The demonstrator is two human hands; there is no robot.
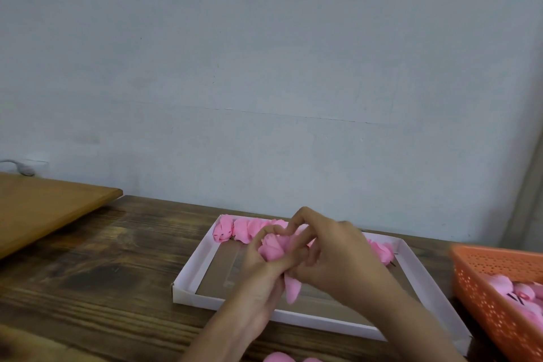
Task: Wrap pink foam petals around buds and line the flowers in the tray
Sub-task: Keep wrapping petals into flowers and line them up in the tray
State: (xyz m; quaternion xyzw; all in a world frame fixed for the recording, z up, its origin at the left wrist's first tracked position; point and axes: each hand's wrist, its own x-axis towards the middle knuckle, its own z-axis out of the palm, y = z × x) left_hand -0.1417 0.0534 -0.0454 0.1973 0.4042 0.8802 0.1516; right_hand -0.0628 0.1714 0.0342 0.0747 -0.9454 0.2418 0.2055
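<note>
Head view, looking down at a dark wooden surface [102, 258] set against a pale blue-grey wall [264, 67]. Both hands meet above a shallow white tray [191, 270] with a brown floor.

The left hand [255, 267] cups a pink foam flower [273, 248] from below, fingers curled round its base. The right hand [335, 253] closes on the same flower from the right, thumb and forefinger arched over its top. Neither hand is spread wide; both hold the flower, which is raised off the tray floor. One loose petal [292, 291] hangs below the hands, its tip over the near half of the tray.

Along the tray's far wall lies a row of finished flowers [235, 229], touching one another. The row starts at the far left corner, passes behind the hands and shows again at the right.

Just beside the tray on the right stands an orange perforated basket [482, 282] holding further pink pieces [505, 285], which are blurred. More pink foam [279, 358] shows at the bottom edge, cut off by the frame. A lighter wooden board [44, 206] lies at the far left, with a grey cable [17, 166] against the wall behind it.
</note>
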